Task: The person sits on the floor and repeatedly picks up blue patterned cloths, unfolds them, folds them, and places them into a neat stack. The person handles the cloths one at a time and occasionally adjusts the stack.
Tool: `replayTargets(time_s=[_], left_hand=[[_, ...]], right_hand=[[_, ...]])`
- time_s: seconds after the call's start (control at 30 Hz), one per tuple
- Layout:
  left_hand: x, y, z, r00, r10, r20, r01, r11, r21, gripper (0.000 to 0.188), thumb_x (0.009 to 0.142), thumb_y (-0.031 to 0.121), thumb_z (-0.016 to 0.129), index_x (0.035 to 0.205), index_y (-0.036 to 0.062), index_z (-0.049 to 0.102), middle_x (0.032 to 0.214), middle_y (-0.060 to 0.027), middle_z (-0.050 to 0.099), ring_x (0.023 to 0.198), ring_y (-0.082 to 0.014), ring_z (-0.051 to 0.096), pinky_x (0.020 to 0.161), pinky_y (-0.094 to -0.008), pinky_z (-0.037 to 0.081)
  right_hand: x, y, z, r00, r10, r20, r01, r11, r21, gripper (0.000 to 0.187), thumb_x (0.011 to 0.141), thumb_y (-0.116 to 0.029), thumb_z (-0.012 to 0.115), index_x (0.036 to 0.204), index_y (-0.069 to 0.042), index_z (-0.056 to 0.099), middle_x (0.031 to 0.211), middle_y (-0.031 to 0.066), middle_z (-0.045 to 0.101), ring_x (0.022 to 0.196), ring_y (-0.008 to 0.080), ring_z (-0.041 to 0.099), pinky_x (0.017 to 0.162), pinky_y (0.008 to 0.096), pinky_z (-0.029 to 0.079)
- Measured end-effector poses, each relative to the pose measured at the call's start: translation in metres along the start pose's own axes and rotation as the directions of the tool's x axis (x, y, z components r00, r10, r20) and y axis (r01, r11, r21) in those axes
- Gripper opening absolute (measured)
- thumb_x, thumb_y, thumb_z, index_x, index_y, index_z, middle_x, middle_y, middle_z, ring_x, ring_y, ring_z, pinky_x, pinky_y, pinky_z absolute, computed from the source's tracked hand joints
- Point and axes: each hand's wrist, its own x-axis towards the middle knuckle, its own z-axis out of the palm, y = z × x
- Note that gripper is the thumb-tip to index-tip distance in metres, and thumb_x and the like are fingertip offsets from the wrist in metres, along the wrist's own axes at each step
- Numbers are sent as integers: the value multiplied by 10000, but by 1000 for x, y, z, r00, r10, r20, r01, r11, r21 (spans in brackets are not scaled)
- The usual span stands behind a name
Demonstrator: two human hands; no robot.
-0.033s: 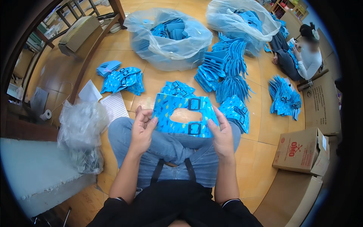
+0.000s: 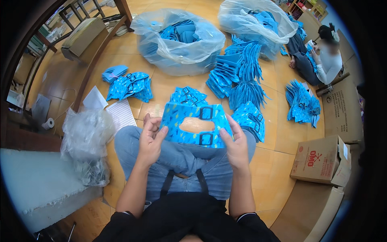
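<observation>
Between my two hands, above my crossed legs, is a blue patterned fabric panel (image 2: pixel 193 109) with an oval cutout and two black square buckle shapes on its right half. My left hand (image 2: pixel 150 139) pinches its left edge, thumb in front. On the opposite edge, my right hand (image 2: pixel 237 145) grips with the thumb in front and fingers behind. A small pile of similar patterned pieces (image 2: pixel 186 96) lies just beyond the panel, partly hidden by it. Close to my right knee sits another patterned stack (image 2: pixel 250 121).
Two clear plastic bags (image 2: pixel 177 54) (image 2: pixel 278 34) of blue pieces stand far off. Stacked blue pieces (image 2: pixel 244 68) lie ahead to the right, patterned ones (image 2: pixel 131 86) to the left. Crumpled plastic (image 2: pixel 86 133) is at left, cardboard boxes (image 2: pixel 316 159) at right. A person (image 2: pixel 330 60) sits far right.
The panel has dropped slightly and tilted a little in my hands. Both hands keep their grip on its side edges.
</observation>
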Motion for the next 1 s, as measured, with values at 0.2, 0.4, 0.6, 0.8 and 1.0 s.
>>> replayTargets(time_s=[0.2,0.4,0.6,0.8,1.0], left_hand=[[8,21,13,1000,9,6,-9,997,79,165,965,163,558,1042,17,566,886,11,606,821,-50,522,929,-238,353],[13,14,23,995,86,-58,-77,987,142,184,982,212,538,959,31,563,806,48,571,763,-24,477,878,-214,336],[4,11,45,994,108,19,-109,974,196,196,1006,222,484,927,51,537,775,54,521,734,-11,423,725,-181,356],[9,22,62,954,-184,-235,141,972,-188,216,1008,230,479,882,66,541,764,64,509,775,-11,455,772,-204,400],[11,9,30,981,186,-52,-171,962,213,225,992,216,515,846,50,555,736,64,498,730,-29,460,830,-223,390]], right_hand=[[-16,-14,4,999,-34,-19,33,998,-53,526,921,-81,606,1378,66,392,1291,136,533,1172,155,505,988,290,404],[-14,-10,-1,987,-136,-83,140,989,49,387,929,-76,592,1270,59,468,1192,109,588,1079,110,547,909,254,448],[-11,-7,3,996,73,-42,-63,978,199,159,983,-211,535,982,-54,561,885,-45,584,803,2,490,705,177,405],[-11,8,27,970,-43,-238,85,982,169,188,990,-230,534,927,-60,583,837,-67,531,739,0,418,621,191,335],[-5,1,-9,945,-292,-150,288,956,-48,169,970,-182,572,954,-15,599,774,-55,532,685,11,431,606,172,340]])
